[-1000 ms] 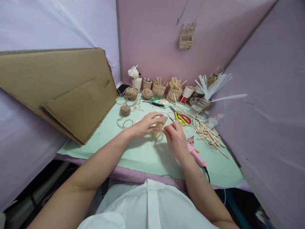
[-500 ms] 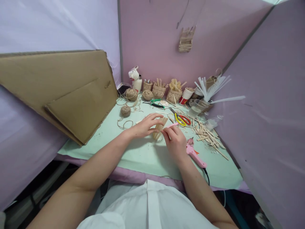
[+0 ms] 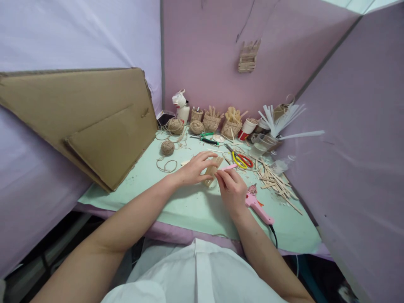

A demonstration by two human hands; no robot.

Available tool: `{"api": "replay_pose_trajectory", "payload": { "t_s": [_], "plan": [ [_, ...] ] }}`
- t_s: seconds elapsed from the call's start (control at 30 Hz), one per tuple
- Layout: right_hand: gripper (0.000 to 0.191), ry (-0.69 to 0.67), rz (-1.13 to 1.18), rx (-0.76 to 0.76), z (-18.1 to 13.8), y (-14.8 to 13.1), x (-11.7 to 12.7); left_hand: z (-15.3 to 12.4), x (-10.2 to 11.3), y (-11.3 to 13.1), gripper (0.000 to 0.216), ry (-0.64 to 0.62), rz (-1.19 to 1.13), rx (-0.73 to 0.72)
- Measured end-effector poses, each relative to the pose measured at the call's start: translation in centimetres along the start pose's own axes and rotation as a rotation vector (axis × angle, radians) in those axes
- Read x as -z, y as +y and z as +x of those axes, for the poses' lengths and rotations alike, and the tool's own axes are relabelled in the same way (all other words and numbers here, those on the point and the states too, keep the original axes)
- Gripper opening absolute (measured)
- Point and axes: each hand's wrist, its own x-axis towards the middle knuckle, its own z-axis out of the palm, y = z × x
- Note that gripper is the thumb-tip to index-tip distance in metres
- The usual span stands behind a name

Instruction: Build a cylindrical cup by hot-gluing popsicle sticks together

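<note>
My left hand (image 3: 193, 168) curls around a small piece made of wooden craft sticks (image 3: 213, 168) at the middle of the green mat (image 3: 186, 206). My right hand (image 3: 232, 187) is closed on a thin pink stick (image 3: 229, 167) whose tip rests by the wooden piece. A pink glue gun (image 3: 257, 205) lies on the mat just right of my right wrist.
Yellow and red scissors (image 3: 240, 159) and a heap of loose wooden sticks (image 3: 276, 181) lie to the right. Twine balls (image 3: 167, 147), green pliers (image 3: 205, 136), stick-filled baskets (image 3: 231, 125) and cups line the back. A big cardboard sheet (image 3: 94, 122) leans at left.
The pink stick now shows in my right hand, its tip up by the wooden piece. Both hands stay at the piece; the camera has shifted slightly.
</note>
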Motion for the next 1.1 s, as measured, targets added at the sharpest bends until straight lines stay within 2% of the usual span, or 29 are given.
{"api": "replay_pose_trajectory", "payload": {
  "t_s": [1.1],
  "plan": [
    [0.019,0.111,-0.047,-0.019,0.06,0.22,-0.67,0.02,-0.59,-0.34,0.029,0.040,0.097,-0.031]
  ]
}}
